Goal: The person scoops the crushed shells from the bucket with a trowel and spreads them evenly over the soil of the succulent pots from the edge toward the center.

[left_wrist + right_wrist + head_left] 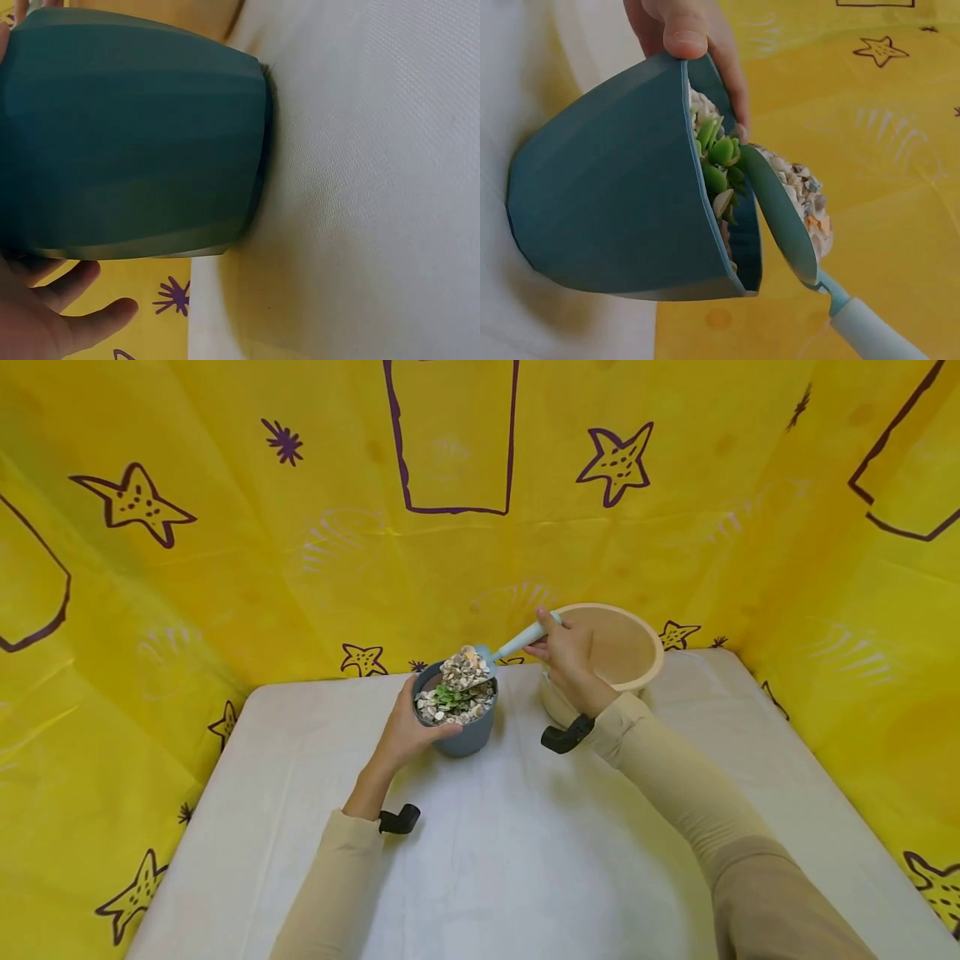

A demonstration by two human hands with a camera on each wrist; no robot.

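A blue-grey plant pot [467, 742] stands on the table, holding a green succulent [718, 161] ringed by pale shell pieces [431, 710]. My left hand [405, 727] grips the pot's near left side, its thumb over the rim in the right wrist view. In my right hand [568, 656] is the handle of a light blue trowel [522, 641]. The trowel's blade [780, 217] carries a heap of shell pieces [802, 196] and hangs tilted over the pot's opening, its tip close above the succulent. In the left wrist view the pot's side [135, 135] fills much of the frame.
A large cream bucket [651, 672] stands right of the pot, below and behind my right hand. A white cloth [480, 877] covers the table. Yellow fabric [465, 560] with purple starfish drawings hangs close behind and along both sides.
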